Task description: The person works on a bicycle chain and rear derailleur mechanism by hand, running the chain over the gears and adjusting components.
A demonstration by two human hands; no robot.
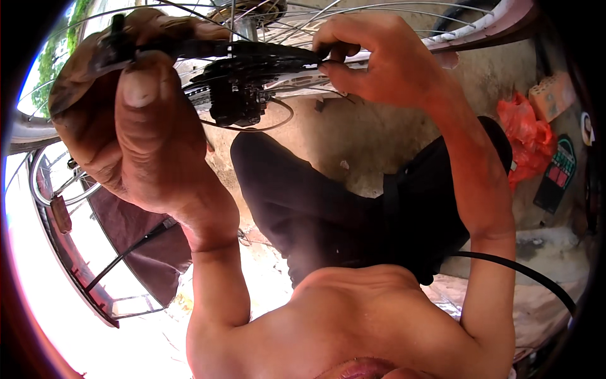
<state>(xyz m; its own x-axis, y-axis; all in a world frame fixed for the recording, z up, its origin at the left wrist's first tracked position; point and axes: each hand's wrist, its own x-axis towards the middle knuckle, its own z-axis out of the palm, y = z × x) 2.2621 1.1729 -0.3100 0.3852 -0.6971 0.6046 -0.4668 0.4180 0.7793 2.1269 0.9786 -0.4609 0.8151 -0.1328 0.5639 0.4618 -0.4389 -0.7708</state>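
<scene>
My left hand (148, 120), large and close to the camera, is closed in a pinch on a small black part (113, 54) between thumb and fingers; its kind does not show clearly. Grease darkens the fingers. On the right, my right hand (379, 60) is closed, with thumb and forefinger pinching the end of a dark, chain-like strip (287, 55). Between the hands sits a black bicycle derailleur (237, 98) with a thin cable looping below it. Behind stands the spoked wheel (303, 14) with its hub, partly hidden by my left hand.
My dark-trousered knees (284, 189) are bent under the work. At the right lie a red plastic bag (524, 136), a brick (552, 95) and a dark sandal (557, 177). To the left stands another wheeled frame with brown cloth (139, 237). A black cable (524, 268) crosses my right arm.
</scene>
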